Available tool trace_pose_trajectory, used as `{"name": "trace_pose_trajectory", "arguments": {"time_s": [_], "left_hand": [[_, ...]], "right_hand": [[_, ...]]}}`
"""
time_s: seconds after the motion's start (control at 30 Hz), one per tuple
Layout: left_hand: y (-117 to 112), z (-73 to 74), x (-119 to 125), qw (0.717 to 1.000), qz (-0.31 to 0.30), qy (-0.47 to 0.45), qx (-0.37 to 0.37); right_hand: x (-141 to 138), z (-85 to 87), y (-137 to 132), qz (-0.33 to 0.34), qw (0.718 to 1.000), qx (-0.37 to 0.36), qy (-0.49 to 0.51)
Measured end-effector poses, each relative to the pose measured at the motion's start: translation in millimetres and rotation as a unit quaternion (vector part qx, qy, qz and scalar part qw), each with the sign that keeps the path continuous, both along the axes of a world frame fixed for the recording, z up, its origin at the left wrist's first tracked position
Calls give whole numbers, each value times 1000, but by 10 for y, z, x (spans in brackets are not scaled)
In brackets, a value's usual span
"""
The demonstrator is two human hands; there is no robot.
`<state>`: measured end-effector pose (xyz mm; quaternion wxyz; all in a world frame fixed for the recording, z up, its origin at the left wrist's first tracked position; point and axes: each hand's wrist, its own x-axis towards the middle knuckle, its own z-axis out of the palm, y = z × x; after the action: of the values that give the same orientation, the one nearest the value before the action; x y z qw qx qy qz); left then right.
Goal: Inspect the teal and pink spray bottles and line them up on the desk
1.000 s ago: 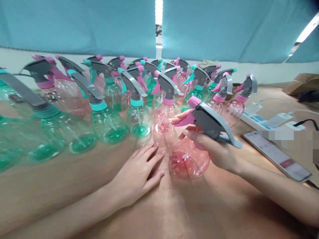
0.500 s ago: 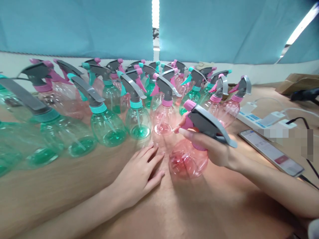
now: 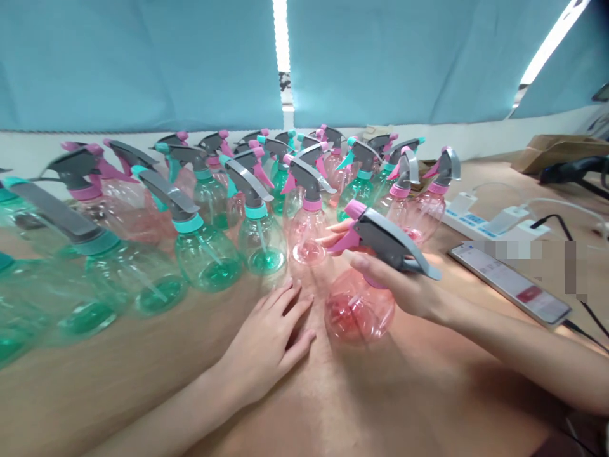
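Pink spray bottle [image 3: 359, 311] stands upright on the wooden table [image 3: 390, 406], near the centre and slightly right of the middle. Its round, clear pink body rests on the table top; its grey trigger head [image 3: 387, 241], with a pink nozzle, points left and far. Right hand [image 3: 412, 289] enters from the right and grips the pink spray bottle at the neck, just under the trigger head: fingers curled closed around it, thumb laid along the near side, fingertips showing past the nozzle on the far side. Left hand [image 3: 269, 346] lies palm down on the table just left of the bottle, fingers extended and slightly spread, holding nothing; it is just beside the bottle's body and not touching it. Beyond both hands a dense group of like bottles stands in rows across the far and left parts of the table. Nearest of these are a pink bottle [image 3: 308, 231] just far of the held one, a green bottle [image 3: 261, 238] to its left, and a second green bottle [image 3: 207, 254] further left. All carry grey trigger heads with pink or teal collars. To the right, a phone [image 3: 509, 282] lies flat with its screen lit, near the right forearm but apart from it. A white power strip [image 3: 471, 221] with chargers plugged in lies far of the phone. Blue blinds [image 3: 143, 63] cover the far wall
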<state>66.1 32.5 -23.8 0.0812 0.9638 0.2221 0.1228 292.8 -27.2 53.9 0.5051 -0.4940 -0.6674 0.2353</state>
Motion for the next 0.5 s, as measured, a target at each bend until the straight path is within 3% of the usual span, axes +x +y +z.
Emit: {"name": "trace_pose_trajectory", "arguments": {"time_s": [0.37, 0.5], "left_hand": [[-4, 77, 30, 1000, 8, 3, 7], [7, 56, 33, 1000, 14, -5, 16]], "right_hand": [[110, -122, -193, -73, 992, -11, -102], [81, -323, -373, -125, 977, 23, -172]]}}
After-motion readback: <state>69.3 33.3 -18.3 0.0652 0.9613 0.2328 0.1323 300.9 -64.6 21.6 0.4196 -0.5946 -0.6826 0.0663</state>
